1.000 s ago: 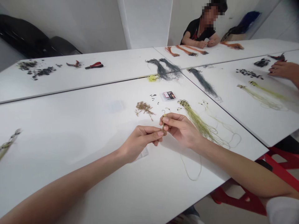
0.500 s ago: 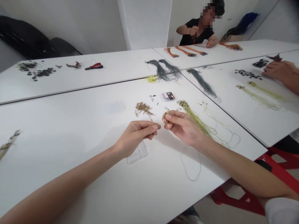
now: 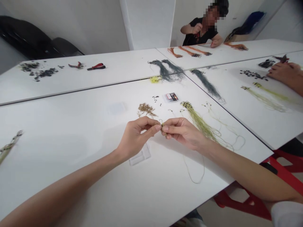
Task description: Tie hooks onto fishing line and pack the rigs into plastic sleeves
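Observation:
My left hand (image 3: 142, 134) and my right hand (image 3: 181, 132) meet fingertip to fingertip above the table. In my right hand's pinch is a small fishing hook (image 3: 161, 120), its dark bend sticking up and a yellow bit below it. A small brass-coloured piece (image 3: 165, 135) hangs under those fingers. My left thumb and forefinger are pressed together against the hook's lower end; whatever they pinch is hidden. Behind the hands lies a heap of brass-coloured small parts (image 3: 146, 108). A bundle of yellow-green lines with dark hooks (image 3: 201, 121) lies beyond my right wrist.
A clear plastic tray (image 3: 140, 157) lies under my left wrist. Farther off are a labelled box (image 3: 172, 97), yellow bits (image 3: 155, 79), grey-blue line bundles (image 3: 165, 71) and red-handled pliers (image 3: 96, 66). A co-worker's hand (image 3: 284, 71) is at right; another person (image 3: 201, 30) sits opposite.
My hands have come together from a small gap; the right hand moved left with the hook until its fingertips met the left's. The view shifted slightly.

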Tool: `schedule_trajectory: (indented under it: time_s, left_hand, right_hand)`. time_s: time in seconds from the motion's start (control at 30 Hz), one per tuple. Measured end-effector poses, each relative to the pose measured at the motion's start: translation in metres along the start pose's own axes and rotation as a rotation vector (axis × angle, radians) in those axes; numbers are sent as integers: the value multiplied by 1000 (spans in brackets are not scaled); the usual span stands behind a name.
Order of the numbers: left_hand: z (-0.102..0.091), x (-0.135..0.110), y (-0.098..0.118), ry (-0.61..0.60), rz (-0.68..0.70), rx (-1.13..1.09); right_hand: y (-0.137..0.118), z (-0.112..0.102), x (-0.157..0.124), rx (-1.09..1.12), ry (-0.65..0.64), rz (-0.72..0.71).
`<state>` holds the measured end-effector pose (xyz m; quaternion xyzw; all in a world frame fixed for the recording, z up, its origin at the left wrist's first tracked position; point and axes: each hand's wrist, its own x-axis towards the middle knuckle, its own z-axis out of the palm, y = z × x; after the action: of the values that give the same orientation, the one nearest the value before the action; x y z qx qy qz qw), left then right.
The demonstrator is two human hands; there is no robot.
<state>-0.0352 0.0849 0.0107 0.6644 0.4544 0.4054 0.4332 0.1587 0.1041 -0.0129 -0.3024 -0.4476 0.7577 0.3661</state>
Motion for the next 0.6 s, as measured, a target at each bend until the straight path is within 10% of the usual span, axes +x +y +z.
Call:
schedule_trajectory:
  time_s: [0.6]
  left_hand:
    - [3,-1,2,-49,-139,-167]
  right_hand:
    - [0,-1,0,-211,-43,-99]
